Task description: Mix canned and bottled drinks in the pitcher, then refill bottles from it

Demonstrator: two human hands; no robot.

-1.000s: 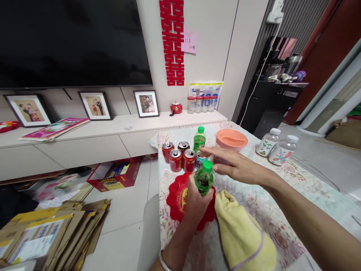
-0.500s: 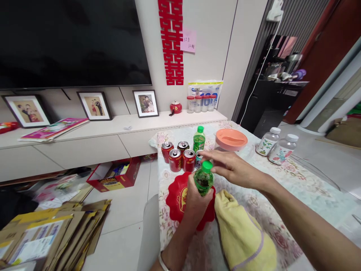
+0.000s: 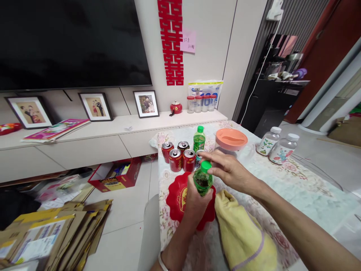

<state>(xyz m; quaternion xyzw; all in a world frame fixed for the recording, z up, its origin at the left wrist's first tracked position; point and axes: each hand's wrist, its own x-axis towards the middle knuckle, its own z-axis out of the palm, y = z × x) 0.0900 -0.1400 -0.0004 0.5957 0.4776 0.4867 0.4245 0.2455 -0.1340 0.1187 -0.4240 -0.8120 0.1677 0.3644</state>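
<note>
My left hand is wrapped around a green plastic bottle with dark liquid and a green cap, held upright above a red scalloped tray. My right hand is beside the cap, fingers stretched and apart. Its thumb is at the cap's edge; I cannot tell whether it touches. Just beyond stand several drink cans, mostly red, and a second green bottle. A smaller can is partly hidden behind my right fingertips. A yellow cloth lies right of the tray.
An orange-lidded container and two white-capped jars stand on the floral tablecloth. Behind is a white cabinet with picture frames and red-lidded jars. On the floor at left are flattened cardboard and a red box.
My right hand has shifted slightly left and its thumb is closer to the cap. The left hand still holds the bottle in nearly the same place.
</note>
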